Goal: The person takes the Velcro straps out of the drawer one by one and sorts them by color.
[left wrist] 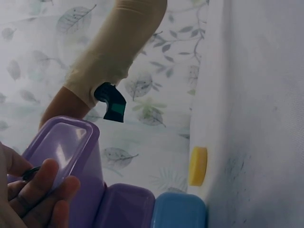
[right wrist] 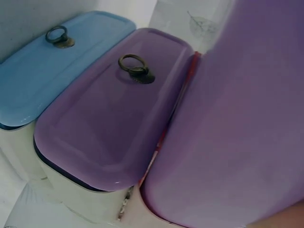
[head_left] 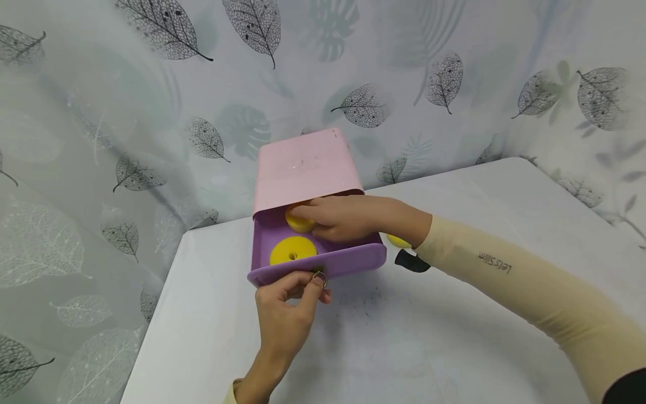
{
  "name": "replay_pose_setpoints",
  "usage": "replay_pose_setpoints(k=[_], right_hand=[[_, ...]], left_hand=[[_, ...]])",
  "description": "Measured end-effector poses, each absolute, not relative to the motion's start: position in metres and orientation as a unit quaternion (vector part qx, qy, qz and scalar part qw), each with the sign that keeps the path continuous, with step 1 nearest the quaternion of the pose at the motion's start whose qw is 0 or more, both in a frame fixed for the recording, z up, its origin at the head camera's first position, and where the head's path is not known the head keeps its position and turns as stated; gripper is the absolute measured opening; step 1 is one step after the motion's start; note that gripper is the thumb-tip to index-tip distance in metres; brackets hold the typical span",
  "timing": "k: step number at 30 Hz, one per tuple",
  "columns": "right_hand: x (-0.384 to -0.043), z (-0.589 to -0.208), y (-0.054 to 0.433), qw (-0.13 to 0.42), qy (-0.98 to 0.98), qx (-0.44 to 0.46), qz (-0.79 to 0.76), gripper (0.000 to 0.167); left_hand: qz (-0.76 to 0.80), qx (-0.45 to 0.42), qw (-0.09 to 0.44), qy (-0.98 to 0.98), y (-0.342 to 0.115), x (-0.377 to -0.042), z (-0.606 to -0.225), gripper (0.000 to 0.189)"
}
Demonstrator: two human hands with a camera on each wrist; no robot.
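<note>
A purple drawer (head_left: 348, 260) stands pulled out at the top of a pink cabinet (head_left: 308, 168). My left hand (head_left: 287, 314) pinches its brass ring pull (head_left: 320, 278) between thumb and fingers; in the left wrist view, these fingers curl against the front of the purple drawer (left wrist: 66, 142). My right hand (head_left: 348, 219) reaches into the drawer and grips a yellow disc (head_left: 300, 223), thumb on the near side and fingers over the far side. Another yellow disc (head_left: 292, 249), with a small centre hole, lies at the drawer's front left. The cabinet's edge hides the drawer's back.
Below the pulled-out drawer are a shut purple drawer (right wrist: 109, 114) and a shut blue drawer (right wrist: 61, 61), both with ring pulls. A further yellow piece (left wrist: 198, 166) rests on the white table (head_left: 404, 336), right of the cabinet. Leaf-patterned cloth (head_left: 313, 67) hangs behind.
</note>
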State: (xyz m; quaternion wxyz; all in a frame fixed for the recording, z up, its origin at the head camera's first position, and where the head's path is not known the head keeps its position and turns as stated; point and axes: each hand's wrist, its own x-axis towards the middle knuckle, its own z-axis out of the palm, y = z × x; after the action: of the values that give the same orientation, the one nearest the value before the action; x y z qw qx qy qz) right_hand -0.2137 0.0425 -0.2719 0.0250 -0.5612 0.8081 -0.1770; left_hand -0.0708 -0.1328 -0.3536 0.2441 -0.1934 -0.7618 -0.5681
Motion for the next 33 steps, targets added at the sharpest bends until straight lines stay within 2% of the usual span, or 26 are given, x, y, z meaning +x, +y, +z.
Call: replay_pose_setpoints(k=[9, 18, 27, 33], right_hand=[[-0.214, -0.274, 0.042, 0.019, 0.823, -0.544, -0.163, 0.046], [-0.208, -0.269, 0.052, 0.057, 0.831, -0.523, -0.182, 0.033], [-0.202, -0.269, 0.062, 0.052, 0.819, -0.534, -0.204, 0.03], [-0.197, -0.265, 0.069, 0.03, 0.811, -0.547, -0.206, 0.03]], left_hand=[[-0.567, -0.193, 0.247, -0.762, -0.132, -0.07, -0.355, 0.02], [-0.565, -0.191, 0.251, -0.762, -0.131, -0.07, -0.356, 0.018], [-0.569, -0.186, 0.245, -0.763, -0.132, -0.069, -0.354, 0.015], [-0.569, -0.189, 0.245, -0.761, -0.133, -0.069, -0.353, 0.017]])
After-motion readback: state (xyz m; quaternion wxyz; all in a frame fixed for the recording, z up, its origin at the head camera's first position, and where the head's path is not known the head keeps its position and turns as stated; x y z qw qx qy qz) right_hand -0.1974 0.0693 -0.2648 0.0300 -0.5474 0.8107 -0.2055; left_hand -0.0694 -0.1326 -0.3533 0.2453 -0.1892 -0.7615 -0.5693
